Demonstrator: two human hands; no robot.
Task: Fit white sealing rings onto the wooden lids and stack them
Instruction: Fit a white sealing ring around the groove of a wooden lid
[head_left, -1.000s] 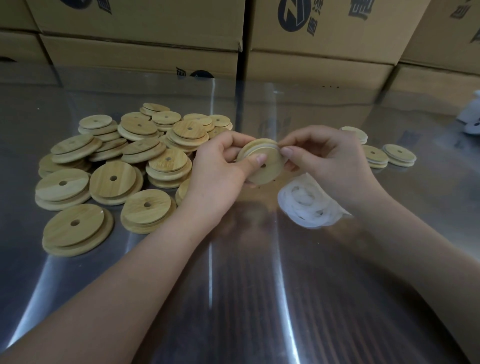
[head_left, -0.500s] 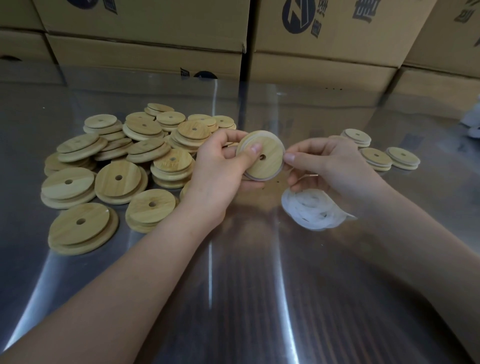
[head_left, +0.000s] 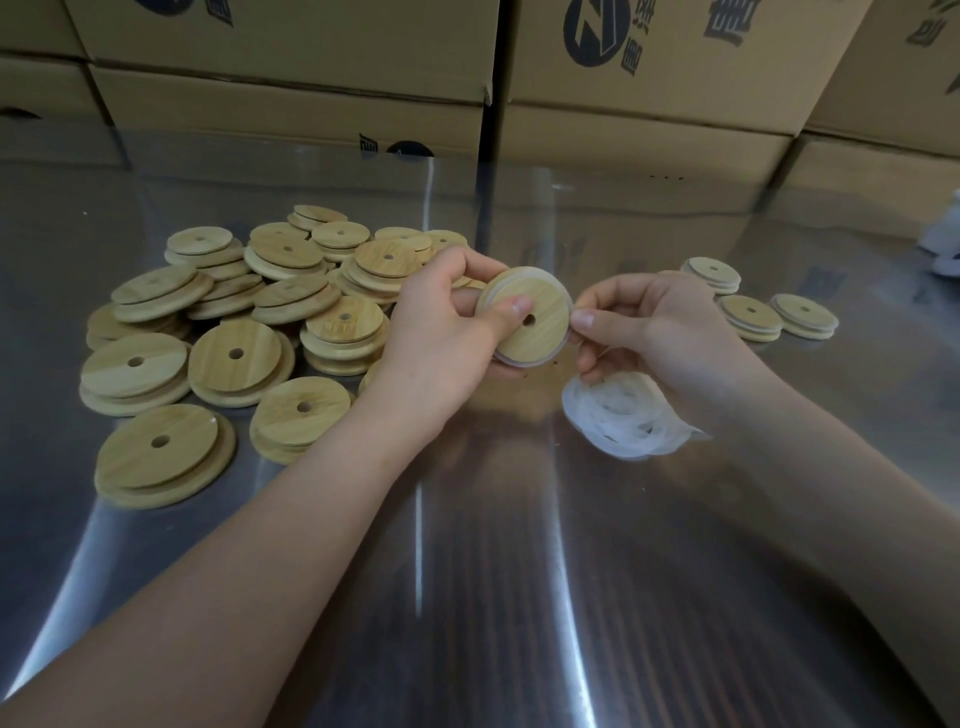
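Round bamboo lid with centre hole (head_left: 545, 306) is held above the steel table (head_left: 467, 571). Left hand (head_left: 441, 332) grips it, thumb on its face; right hand (head_left: 660, 332) pinches its right rim. The translucent white sealing ring (head_left: 524, 362) now looks seated all round, no longer being worked on, so stacking is probably next. Loose white rings (head_left: 618, 415) lie below-right of the lid, bare lids (head_left: 234, 332) left, finished lids (head_left: 753, 317) right.

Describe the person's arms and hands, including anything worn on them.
Both are bare. The left forearm and right forearm show no sleeves; the left hand and right hand carry no gloves, finger rings, watch or bracelet. The thumbnails that show are short and plain.
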